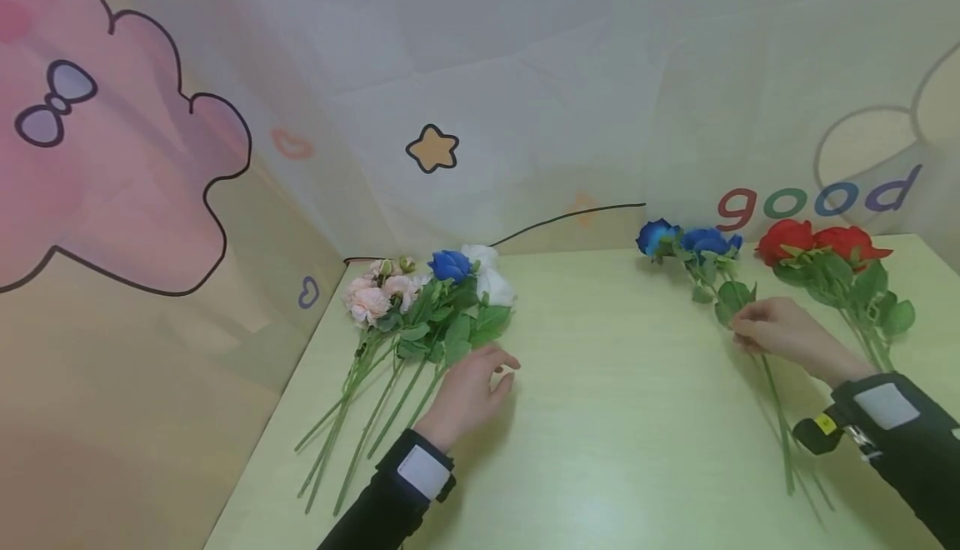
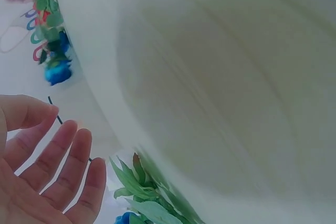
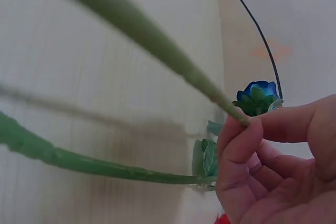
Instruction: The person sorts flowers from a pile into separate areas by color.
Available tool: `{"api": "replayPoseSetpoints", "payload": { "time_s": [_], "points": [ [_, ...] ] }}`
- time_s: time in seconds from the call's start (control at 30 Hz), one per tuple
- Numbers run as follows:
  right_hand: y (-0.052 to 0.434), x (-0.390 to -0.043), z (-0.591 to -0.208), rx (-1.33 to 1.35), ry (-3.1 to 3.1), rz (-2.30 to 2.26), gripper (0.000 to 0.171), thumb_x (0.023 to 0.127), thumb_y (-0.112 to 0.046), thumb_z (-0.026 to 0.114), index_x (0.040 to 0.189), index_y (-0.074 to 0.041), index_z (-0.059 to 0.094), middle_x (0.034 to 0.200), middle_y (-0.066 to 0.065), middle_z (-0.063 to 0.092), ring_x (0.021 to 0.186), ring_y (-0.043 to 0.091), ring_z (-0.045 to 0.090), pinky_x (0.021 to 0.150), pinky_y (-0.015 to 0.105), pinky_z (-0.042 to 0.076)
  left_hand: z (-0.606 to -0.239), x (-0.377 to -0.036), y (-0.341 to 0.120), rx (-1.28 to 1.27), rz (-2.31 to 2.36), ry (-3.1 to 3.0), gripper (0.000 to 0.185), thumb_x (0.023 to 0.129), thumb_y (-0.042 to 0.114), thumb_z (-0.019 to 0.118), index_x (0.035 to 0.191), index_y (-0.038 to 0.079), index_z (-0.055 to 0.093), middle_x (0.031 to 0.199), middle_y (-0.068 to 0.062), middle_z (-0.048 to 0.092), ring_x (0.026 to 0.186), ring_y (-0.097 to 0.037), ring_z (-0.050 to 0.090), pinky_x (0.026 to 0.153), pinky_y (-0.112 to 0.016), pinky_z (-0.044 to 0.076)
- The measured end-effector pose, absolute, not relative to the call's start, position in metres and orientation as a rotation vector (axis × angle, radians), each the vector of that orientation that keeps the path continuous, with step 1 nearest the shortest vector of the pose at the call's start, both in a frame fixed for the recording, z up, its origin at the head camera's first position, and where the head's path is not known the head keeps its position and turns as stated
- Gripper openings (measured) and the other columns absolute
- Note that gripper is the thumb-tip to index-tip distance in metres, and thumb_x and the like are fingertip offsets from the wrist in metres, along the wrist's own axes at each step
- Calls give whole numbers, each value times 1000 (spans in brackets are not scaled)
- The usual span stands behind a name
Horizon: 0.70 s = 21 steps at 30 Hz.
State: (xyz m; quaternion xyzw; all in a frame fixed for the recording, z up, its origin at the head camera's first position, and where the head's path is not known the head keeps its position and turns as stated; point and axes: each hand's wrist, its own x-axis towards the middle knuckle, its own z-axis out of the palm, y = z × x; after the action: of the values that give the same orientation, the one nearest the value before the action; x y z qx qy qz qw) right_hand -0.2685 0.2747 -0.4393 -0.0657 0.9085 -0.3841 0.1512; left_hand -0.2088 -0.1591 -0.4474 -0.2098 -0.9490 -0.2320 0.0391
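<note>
Dark sleeves with white patches are seen at the near edge of the pale green surface (image 1: 600,417). Just beyond and left of the left hand (image 1: 468,392), a mixed bunch of flowers (image 1: 420,308) is laid; this hand is held relaxed, fingers (image 2: 63,166) spread, nothing gripped. A blue rose stem (image 1: 772,400) is pinched by the right hand (image 1: 780,335), thumb against fingertips. Red roses (image 1: 821,243) are laid right of it.

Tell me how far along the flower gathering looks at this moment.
A mixed bunch of pink, white and one blue flower already lies at the table's left. The right hand pinches a blue rose stem; the left hand rests open beside the bunch. Still apart: the blue roses and red roses.
</note>
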Motion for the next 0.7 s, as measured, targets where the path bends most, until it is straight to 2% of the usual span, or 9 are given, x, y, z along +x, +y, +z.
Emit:
{"api": "replayPoseSetpoints", "payload": {
  "time_s": [0.17,0.37,0.47,0.6,0.7],
  "points": [
    [274,-271,-446,-153,2662,-1047,36,101,-15,50,113,17,61,87,10,68,77,17,58,65,25,52,-447,-208,-159,-652,-711,-2918,18,97,15,63,113,12,72,112,-5,70,100,-22,69,78,-29,56],
    [274,-270,-448,-139,2761,-963,41,98,-16,52,119,18,55,91,21,67,74,20,63,64,30,51,-448,-207,-158,-664,-708,-2917,18,97,15,64,113,11,72,112,-5,70,99,-21,69,76,-27,55],
    [275,-269,-447,-107,2785,-938,44,97,-19,53,122,18,52,90,22,67,71,20,64,61,31,50,-449,-207,-159,-658,-707,-2918,19,97,16,64,114,12,72,113,-5,70,99,-21,69,76,-26,55],
    [275,-267,-445,-57,2792,-914,55,96,-25,57,126,20,43,87,22,65,70,22,62,60,31,47,-449,-207,-159,-643,-710,-2922,20,97,16,64,115,12,72,115,-5,70,100,-21,69,76,-27,55],
    [278,-266,-445,-26,2775,-893,69,98,-32,57,129,25,34,90,26,63,76,29,62,62,34,49,-448,-206,-160,-634,-712,-2927,20,97,17,64,116,12,71,117,-5,70,100,-21,69,76,-28,55]
  ]
}}
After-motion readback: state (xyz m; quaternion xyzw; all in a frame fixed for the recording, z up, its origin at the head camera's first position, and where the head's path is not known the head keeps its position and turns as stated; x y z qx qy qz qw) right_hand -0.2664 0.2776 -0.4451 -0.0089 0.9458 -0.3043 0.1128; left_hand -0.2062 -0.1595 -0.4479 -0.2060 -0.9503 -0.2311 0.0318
